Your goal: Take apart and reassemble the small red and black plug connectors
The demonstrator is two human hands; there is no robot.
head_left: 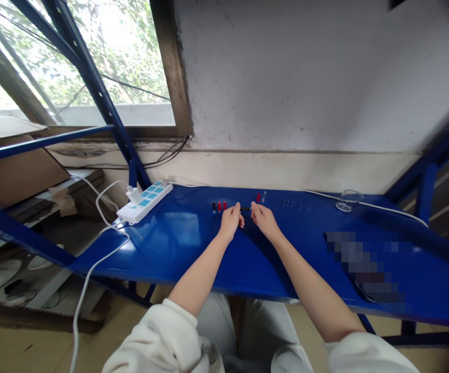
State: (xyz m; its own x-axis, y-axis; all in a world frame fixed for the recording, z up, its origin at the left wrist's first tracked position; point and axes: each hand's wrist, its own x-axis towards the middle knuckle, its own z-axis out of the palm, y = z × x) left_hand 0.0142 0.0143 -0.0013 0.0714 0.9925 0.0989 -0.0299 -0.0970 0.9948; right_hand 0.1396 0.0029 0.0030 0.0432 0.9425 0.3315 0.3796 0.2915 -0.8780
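Observation:
Over the blue table, my left hand (230, 223) pinches one end of a slim black stick (245, 209). My right hand (264, 219) is closed at its other, paler end, so the stick lies level between both hands. Its exact kind is too small to make out. Left of my left hand stand a small black cylinder (214, 206) and two red ones (222, 206) in a short row. Just beyond my right hand are another red cylinder (258, 197) and a clear tube (264, 197).
Several tiny clear pieces (288, 202) lie to the right. A clear round container (344, 206) stands farther right near a white cable. A white power strip (145, 202) with a plug is at the table's left. A blurred-out dark flat object (364, 267) lies front right.

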